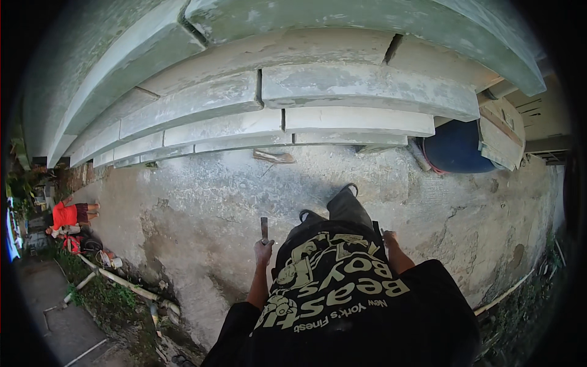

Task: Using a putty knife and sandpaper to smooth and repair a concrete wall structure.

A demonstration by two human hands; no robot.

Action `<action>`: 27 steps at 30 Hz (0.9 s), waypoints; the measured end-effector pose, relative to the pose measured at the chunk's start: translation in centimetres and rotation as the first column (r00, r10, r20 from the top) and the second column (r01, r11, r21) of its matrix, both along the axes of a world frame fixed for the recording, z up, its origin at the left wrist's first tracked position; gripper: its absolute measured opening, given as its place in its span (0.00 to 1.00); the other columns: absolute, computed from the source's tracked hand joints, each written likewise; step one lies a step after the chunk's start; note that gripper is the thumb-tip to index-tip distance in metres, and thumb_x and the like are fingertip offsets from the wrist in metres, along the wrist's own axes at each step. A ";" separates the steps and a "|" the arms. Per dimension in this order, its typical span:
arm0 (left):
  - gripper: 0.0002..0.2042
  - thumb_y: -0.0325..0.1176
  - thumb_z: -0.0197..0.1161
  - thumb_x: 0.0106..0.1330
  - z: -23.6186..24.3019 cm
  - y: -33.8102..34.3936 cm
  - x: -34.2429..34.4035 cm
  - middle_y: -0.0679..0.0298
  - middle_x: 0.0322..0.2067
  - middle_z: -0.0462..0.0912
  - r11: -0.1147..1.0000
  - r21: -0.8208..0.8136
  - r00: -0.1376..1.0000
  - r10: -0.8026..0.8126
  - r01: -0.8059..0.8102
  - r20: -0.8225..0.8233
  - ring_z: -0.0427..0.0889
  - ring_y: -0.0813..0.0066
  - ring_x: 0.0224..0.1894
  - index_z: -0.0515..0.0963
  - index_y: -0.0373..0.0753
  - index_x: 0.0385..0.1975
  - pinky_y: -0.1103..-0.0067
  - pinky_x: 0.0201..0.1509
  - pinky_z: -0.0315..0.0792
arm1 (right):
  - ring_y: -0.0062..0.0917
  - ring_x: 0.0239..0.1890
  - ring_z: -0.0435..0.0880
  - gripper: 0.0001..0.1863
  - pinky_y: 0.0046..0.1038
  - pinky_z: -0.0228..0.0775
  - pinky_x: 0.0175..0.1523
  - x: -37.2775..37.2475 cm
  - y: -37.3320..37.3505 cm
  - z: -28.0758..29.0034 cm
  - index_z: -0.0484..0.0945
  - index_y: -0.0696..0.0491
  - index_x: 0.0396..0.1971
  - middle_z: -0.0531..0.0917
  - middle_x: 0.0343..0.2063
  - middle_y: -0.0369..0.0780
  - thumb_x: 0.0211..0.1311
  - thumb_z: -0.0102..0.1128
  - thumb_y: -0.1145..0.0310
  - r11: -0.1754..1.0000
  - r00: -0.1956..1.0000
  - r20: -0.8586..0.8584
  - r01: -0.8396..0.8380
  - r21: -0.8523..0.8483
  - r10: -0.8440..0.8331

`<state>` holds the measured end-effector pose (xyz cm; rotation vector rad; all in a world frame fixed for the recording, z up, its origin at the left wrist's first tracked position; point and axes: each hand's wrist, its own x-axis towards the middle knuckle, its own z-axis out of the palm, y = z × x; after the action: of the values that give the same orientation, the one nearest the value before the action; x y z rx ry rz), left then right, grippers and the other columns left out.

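My left hand is closed around a short tool with a narrow, flat, dark blade, which points away from me; it may be a scraper or a chisel. To the right of my body, my right hand looks closed, with a small thin tip showing by the fingers. What it grips is too small to name. Both hands hang low, apart from the pale grey slabs stacked in stepped layers ahead of me.
A worn concrete floor lies underfoot, with a flat wood piece by the slabs. At right stands a dark blue tub beside a torn sack. Far left, a person in red is near a bucket and pipes.
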<state>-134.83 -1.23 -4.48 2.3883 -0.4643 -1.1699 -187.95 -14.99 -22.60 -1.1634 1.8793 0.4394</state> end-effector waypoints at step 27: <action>0.14 0.36 0.68 0.60 4.8 -4.6 5.2 0.69 0.12 0.74 0.951 -0.301 0.907 -0.067 -0.068 -0.416 0.72 0.83 0.15 0.74 0.42 0.16 0.82 0.21 0.65 | 0.14 0.22 0.73 0.13 0.19 0.64 0.26 27.7 -16.2 20.2 0.82 0.55 0.38 0.80 0.25 0.34 0.64 0.60 0.60 0.935 0.649 0.748 0.165 -0.315 0.137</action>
<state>-129.66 -5.86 0.30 1.8022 -0.4600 -1.4479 -160.24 -31.20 -2.40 -1.2909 1.2113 -0.4102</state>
